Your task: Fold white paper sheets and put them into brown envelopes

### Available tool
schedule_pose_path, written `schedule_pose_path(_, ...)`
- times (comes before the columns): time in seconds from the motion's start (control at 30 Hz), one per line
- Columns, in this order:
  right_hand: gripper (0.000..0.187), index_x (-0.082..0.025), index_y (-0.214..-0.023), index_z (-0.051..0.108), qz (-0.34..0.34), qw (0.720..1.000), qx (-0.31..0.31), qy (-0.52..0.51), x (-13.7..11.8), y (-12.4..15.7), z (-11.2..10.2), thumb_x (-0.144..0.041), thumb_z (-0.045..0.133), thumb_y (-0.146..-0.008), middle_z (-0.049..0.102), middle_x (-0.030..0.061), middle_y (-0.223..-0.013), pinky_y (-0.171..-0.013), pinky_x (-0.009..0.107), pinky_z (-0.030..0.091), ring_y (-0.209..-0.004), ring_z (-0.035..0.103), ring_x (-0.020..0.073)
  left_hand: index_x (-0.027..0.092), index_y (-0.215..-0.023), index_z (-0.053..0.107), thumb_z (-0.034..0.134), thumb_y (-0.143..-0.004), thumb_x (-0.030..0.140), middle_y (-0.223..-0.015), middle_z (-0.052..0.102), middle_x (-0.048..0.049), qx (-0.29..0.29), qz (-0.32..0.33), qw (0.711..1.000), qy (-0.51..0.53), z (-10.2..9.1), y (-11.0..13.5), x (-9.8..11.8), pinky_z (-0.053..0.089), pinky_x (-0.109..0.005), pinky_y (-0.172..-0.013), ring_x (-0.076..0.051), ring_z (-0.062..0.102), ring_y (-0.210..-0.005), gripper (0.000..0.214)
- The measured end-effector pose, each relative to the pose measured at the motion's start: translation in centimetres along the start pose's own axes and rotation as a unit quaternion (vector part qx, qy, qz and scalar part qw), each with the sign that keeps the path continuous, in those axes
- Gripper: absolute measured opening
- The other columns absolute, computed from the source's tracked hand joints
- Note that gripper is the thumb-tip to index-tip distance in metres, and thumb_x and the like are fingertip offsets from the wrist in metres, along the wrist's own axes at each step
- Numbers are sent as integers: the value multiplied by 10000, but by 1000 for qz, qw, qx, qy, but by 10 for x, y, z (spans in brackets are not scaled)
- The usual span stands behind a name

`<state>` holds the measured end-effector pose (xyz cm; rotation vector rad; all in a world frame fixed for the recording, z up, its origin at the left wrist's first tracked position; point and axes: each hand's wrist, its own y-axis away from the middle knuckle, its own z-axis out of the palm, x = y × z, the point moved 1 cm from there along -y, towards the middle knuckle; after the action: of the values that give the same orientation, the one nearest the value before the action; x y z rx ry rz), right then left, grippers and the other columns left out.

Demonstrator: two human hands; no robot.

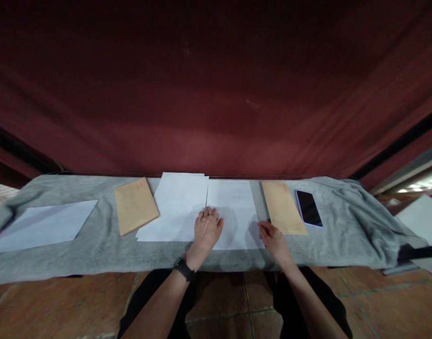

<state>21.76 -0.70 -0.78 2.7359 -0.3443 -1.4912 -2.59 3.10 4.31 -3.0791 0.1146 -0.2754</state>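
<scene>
My left hand (207, 230), with a black watch (184, 270) on its wrist, rests on white paper where two sheets meet. Its fingers are apart and it holds nothing. Under it and to the right is a white sheet (233, 202); a stack of white sheets (176, 202) is on its left. My right hand (273, 239) is closed, thumb and fingers together at the right edge of the right sheet. What it pinches, if anything, is too small to make out. A brown envelope (282, 207) lies just beyond my right hand.
A grey cloth (106, 254) covers the narrow table. On the left lie a thicker brown envelope (135, 205) and a white sheet (49, 225). A phone (309, 207) lies at the right. Behind the table hangs a dark red curtain (216, 113). Tiled floor (230, 292) shows below.
</scene>
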Motion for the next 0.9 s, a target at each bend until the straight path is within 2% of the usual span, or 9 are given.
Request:
schedule_pose_path(0.1,343,-220,-1002,710,-16,1000,9,23,2,-1,-3,-447,486,-879,675,15,-679,-620,284,475,-643,660,198,106,-1289,641,513,-974,293,-1322,652,-169,14,18,1000,-7,3,-1,-1,411,-401,-1093,-275,594,-1223,388)
schedule_pose_path(0.23,286,-238,-991,723,-53,998,17,33,-5,-9,-10,-404,522,-874,709,23,-736,-677,295,505,-698,679,210,87,-1273,646,500,-958,246,-1329,649,-174,37,10,999,-28,7,-7,-3,445,-410,-1046,-294,595,-1216,382)
schedule_pose_path(0.33,263,-252,-1009,729,-103,994,11,17,-19,-21,-7,-349,522,-879,756,42,-920,-755,300,541,-825,706,213,103,-1348,601,472,-985,268,-1406,611,-156,45,29,998,-24,12,-16,0,409,-410,-1096,-286,564,-1286,419)
schedule_pose_path(0.43,327,-233,-1111,717,-166,985,2,37,-34,-36,9,-325,462,-928,746,69,-1100,-864,338,563,-980,708,222,91,-1437,523,427,-1022,339,-1475,550,-172,49,35,997,-37,20,-28,2,318,-456,-1177,-298,505,-1373,494)
schedule_pose_path(0.53,398,-213,-1276,662,-245,963,24,107,-40,-44,32,-297,426,-967,686,98,-1289,-1072,410,483,-1230,621,240,58,-1460,498,415,-1026,405,-1506,495,-220,49,8,996,-74,29,-35,0,271,-504,-1200,-333,457,-1417,562)
schedule_pose_path(0.63,454,-167,-1404,574,-281,936,55,204,-34,-44,50,-291,400,-1003,547,140,-1483,-1139,483,412,-1402,472,273,49,-1473,483,402,-1026,435,-1523,465,-229,52,-3,994,-98,36,-37,-7,248,-517,-1211,-338,438,-1432,596)
schedule_pose_path(0.73,503,-140,-1492,476,-283,909,69,297,-25,-38,59,-323,397,-1030,425,144,-1580,-1174,530,335,-1469,374,313,26,-1483,461,388,-1027,438,-1540,435,-235,60,-15,992,-110,40,-38,-14,227,-537,-1218,-348,418,-1444,619)
schedule_pose_path(0.9,543,-134,-1544,398,-285,887,68,357,-16,-31,58,-355,383,-1049,380,153,-1598,-1195,529,285,-1468,377,319,11,-1484,452,371,-1024,404,-1550,416,-242,81,-43,990,-103,41,-43,-27,238,-571,-1208,-364,404,-1449,610)
